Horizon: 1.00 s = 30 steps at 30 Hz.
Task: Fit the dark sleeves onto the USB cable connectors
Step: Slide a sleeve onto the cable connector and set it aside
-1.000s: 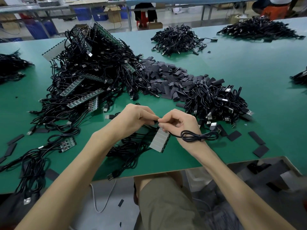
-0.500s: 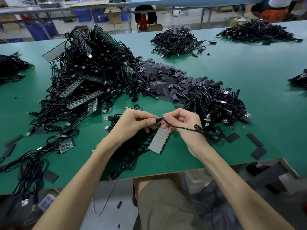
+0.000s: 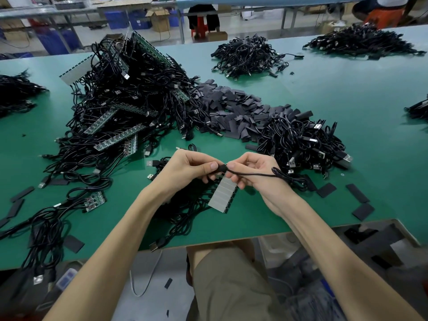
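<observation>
Now your left hand (image 3: 192,169) pinches the seemingly soft dark sleeve (image 3: 221,169), nine o'clock of your right hand (image 3: 252,172), which pinches the limp, light cable (image 3: 254,174) close behind its end.

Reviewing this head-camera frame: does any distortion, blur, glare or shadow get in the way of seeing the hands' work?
Head view: the wide-angle lens bows the edges of the green table; light is even, shadows soft, no glare; the left hand and right hand, pinching the thin black cable, are sharp; grey clutter below the table is smeared at lower right.
</observation>
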Tool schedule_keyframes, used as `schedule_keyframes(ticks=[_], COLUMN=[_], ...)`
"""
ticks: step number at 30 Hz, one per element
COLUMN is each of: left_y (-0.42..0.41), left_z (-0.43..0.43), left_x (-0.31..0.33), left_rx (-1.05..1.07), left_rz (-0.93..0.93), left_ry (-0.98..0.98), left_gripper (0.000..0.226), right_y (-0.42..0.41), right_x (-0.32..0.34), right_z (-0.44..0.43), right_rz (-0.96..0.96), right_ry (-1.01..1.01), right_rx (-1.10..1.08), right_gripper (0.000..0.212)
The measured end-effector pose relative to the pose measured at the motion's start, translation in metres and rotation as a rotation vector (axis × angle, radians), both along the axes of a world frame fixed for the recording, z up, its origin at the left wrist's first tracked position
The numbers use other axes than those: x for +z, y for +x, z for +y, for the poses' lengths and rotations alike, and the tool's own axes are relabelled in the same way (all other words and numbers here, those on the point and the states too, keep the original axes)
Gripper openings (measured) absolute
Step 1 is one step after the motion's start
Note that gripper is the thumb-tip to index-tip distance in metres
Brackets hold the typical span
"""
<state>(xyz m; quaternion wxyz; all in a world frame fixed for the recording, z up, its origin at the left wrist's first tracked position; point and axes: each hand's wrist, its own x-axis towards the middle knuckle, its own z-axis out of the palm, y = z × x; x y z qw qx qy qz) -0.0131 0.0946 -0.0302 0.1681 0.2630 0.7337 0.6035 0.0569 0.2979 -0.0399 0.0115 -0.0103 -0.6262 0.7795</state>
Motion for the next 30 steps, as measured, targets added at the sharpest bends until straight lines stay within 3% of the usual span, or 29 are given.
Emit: schedule_keyframes(ticks=[5,11,17,21,25,30], left_y=[0.000,0.000,0.005,0.012,0.018,0.022], left_z=[0.003,0.002,0.001,0.004,0.008,0.008], left_x=[0.000,-0.003,-0.003,0.000,0.003,0.005], left_rx=[0.062,0.124,0.124,0.156,0.171,0.171], left_rz=[0.027,0.045,0.116,0.338,0.590,0.647], left_ry=[-0.010,0.038,0.047,-0.108,-0.190,-0.215], left_gripper=[0.013,0.013,0.012,0.028,0.026,0.019], right_y=[0.003,0.007,0.008,0.007,0.007,0.005], right_x=[0.001,0.004,0.003,0.003,0.001,-0.001], right_z=[0.001,-0.002,-0.002,-0.002,-0.003,-0.005], right_rz=[0.007,0.060,0.065,0.053,0.033,0.022], right_ry=[-0.020,0.013,-0.003,-0.005,0.007,0.044], right_rx=[0.080,0.087,0.004,-0.028,-0.054,-0.074], right_gripper=[0.007,0.031,0.015,0.012,0.010,0.005])
